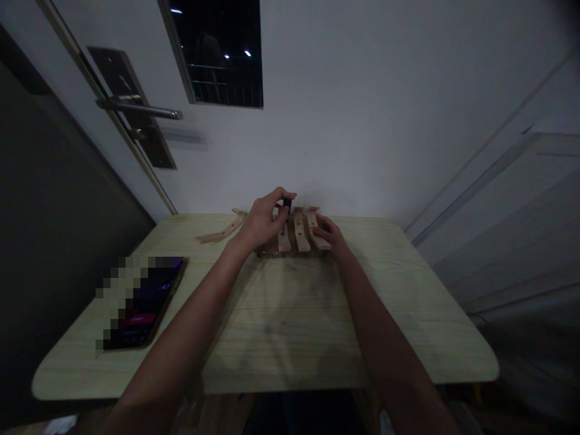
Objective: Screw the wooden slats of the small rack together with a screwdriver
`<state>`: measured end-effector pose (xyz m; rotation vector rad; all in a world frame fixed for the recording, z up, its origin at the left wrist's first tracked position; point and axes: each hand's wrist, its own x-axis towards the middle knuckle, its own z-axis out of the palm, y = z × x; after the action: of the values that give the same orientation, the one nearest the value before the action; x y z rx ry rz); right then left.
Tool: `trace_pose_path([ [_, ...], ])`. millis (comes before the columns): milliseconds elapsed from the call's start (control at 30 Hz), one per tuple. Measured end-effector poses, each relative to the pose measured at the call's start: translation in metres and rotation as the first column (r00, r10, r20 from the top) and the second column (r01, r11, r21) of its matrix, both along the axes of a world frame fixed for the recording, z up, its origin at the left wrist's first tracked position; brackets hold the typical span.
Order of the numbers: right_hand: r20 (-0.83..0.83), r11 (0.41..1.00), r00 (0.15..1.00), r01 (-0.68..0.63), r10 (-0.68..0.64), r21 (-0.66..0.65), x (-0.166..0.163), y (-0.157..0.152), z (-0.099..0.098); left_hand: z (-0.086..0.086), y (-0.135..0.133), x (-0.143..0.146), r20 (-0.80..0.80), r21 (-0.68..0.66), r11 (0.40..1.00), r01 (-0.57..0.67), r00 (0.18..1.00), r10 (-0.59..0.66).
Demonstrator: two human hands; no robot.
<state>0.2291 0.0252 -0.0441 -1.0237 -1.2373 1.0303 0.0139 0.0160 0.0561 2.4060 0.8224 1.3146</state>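
Observation:
Near the back of the table, a brown wooden base [268, 249] carries pale curved wooden slats with small holes. My left hand [263, 219] is closed around a short black-handled tool [287, 203], which looks like a screwdriver. The tool stands upright over the left slat [284, 243], and its lower end is partly hidden by my fingers. Beside it lies the middle slat [301, 232]. My right hand [330, 232] grips the right side of the assembly, fingers bent over the right slat [319, 239].
A loose curved wooden slat [223, 234] lies left of the base. On the table's left side rests a phone [156, 308], partly pixelated. Behind the table [290, 338] rises a white door with a metal handle [145, 110] and a dark window [222, 54].

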Motion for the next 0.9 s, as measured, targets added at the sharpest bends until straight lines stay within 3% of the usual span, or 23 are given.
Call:
trace_pose_path([
  [233,-0.006,1.0,1.0,-0.001,0.002,0.005,0.0011,0.001,-0.0019,0.0006,0.0047,0.0013,0.031,0.195,0.976,-0.101,0.995,0.097],
  [500,-0.009,1.0,0.999,-0.031,0.031,-0.003,-0.0001,-0.0022,0.0024,0.0011,0.0022,0.0009,-0.005,0.183,0.982,-0.048,0.999,0.049],
  [900,-0.006,1.0,1.0,-0.018,0.018,-0.02,-0.0002,-0.0036,0.0028,0.0046,-0.0011,-0.0004,-0.065,0.172,0.981,-0.094,0.992,0.106],
])
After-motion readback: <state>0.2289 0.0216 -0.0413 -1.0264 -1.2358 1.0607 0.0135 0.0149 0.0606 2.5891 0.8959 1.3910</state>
